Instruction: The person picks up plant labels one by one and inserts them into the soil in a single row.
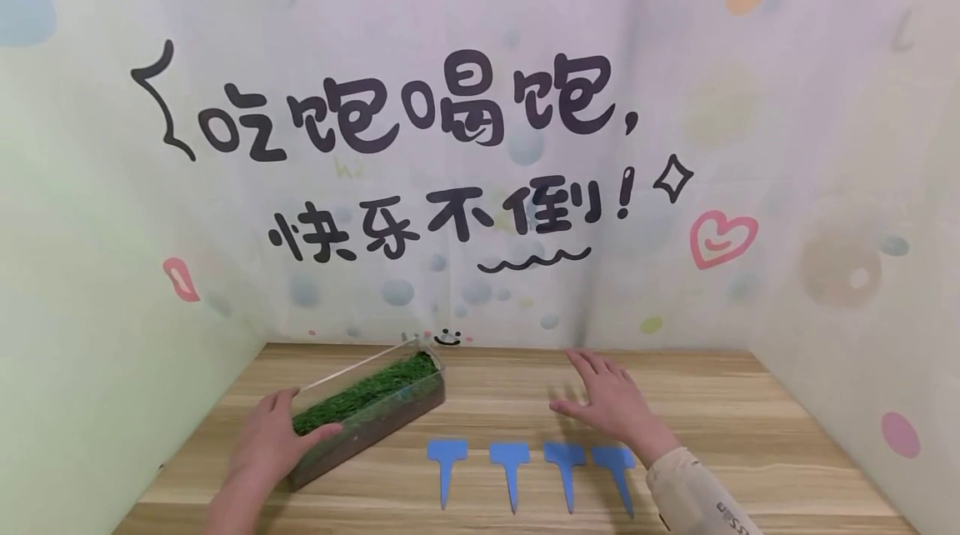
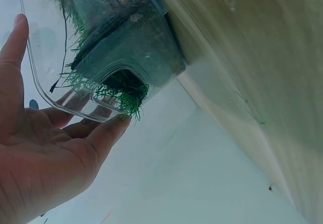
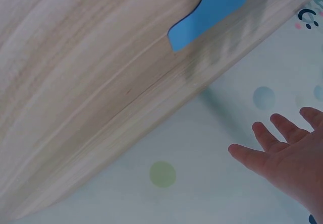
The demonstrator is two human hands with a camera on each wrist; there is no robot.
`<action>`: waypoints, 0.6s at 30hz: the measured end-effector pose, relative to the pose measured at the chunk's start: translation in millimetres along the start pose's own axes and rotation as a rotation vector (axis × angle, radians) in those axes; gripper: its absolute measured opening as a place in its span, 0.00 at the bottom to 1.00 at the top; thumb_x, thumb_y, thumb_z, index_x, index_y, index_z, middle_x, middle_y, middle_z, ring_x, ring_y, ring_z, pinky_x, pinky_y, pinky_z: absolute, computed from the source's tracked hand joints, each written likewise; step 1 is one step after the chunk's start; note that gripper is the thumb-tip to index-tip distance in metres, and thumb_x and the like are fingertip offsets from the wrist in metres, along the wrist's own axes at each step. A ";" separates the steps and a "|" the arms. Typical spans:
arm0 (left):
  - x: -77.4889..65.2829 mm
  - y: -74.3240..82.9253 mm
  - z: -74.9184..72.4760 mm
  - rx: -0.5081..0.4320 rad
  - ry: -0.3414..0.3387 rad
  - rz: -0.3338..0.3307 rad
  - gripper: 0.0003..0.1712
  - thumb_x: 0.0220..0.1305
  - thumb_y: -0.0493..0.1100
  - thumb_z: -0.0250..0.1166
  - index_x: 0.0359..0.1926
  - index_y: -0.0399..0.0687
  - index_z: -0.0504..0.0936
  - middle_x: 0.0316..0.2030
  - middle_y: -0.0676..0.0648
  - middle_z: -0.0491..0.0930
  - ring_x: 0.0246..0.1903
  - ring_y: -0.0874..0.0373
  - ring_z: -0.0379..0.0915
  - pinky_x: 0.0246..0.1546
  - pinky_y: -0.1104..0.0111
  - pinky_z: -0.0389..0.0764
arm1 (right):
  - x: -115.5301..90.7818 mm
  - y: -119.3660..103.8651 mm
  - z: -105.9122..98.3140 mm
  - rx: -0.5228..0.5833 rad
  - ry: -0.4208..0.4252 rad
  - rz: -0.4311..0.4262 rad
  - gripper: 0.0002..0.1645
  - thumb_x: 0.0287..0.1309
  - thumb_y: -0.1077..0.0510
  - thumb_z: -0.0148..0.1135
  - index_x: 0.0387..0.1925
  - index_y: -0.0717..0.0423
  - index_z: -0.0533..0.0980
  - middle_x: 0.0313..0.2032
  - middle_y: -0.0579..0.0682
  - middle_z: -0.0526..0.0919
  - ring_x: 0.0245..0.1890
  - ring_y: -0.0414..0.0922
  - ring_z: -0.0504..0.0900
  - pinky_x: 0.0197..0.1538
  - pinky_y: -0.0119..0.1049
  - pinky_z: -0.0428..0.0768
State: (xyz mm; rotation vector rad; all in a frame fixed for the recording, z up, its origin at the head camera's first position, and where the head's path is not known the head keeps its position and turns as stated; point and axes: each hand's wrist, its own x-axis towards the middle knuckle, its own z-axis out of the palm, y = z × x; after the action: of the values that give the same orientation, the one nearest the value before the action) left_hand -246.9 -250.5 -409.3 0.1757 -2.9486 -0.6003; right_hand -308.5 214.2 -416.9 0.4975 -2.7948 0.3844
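Observation:
A long clear plastic box [image 1: 367, 431] of green artificial grass [image 1: 375, 389] over a dark brownish layer sits slantwise on the left of the table. My left hand [image 1: 266, 443] holds its near left end, thumb on one side and fingers on the other. In the left wrist view, grass blades poke through a rounded slot in the box [image 2: 108, 80]. Blue T-shaped plant labels [image 1: 510, 468] lie in a row right of the box, stems toward me. Over the table beyond the rightmost labels hovers my right hand [image 1: 611, 402], fingers spread and holding nothing.
The wood-grain table [image 1: 510, 389] is bounded at the back by a white printed wall cloth [image 1: 450, 293] with black lettering. Pale cloth walls [image 1: 847, 335] rise at both sides.

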 end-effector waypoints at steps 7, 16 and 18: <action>3.1 3.9 6.7 -0.009 0.017 0.027 0.65 0.50 0.75 0.67 0.70 0.27 0.61 0.66 0.20 0.61 0.63 0.22 0.59 0.59 0.36 0.69 | -0.7 -0.4 1.6 0.003 0.009 -0.004 0.56 0.54 0.29 0.65 0.73 0.57 0.63 0.68 0.63 0.70 0.67 0.66 0.69 0.67 0.67 0.66; 3.9 13.2 10.6 -0.040 0.017 0.074 0.62 0.51 0.73 0.69 0.70 0.29 0.62 0.66 0.23 0.63 0.63 0.24 0.61 0.60 0.36 0.70 | -0.9 -2.9 2.0 0.036 -0.013 -0.004 0.56 0.54 0.30 0.65 0.74 0.57 0.61 0.69 0.64 0.69 0.67 0.67 0.68 0.68 0.67 0.65; 3.8 15.8 11.6 -0.043 0.014 0.087 0.62 0.51 0.72 0.69 0.70 0.29 0.62 0.66 0.23 0.63 0.63 0.24 0.61 0.60 0.36 0.69 | -1.0 -3.8 1.8 0.040 -0.019 -0.004 0.56 0.55 0.30 0.65 0.74 0.57 0.60 0.70 0.64 0.68 0.67 0.68 0.68 0.67 0.67 0.65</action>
State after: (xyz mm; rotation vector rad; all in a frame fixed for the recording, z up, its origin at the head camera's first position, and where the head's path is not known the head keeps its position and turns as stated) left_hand -253.8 -232.1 -413.2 0.0463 -2.9096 -0.6476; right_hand -306.6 210.6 -418.1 0.5178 -2.8091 0.4384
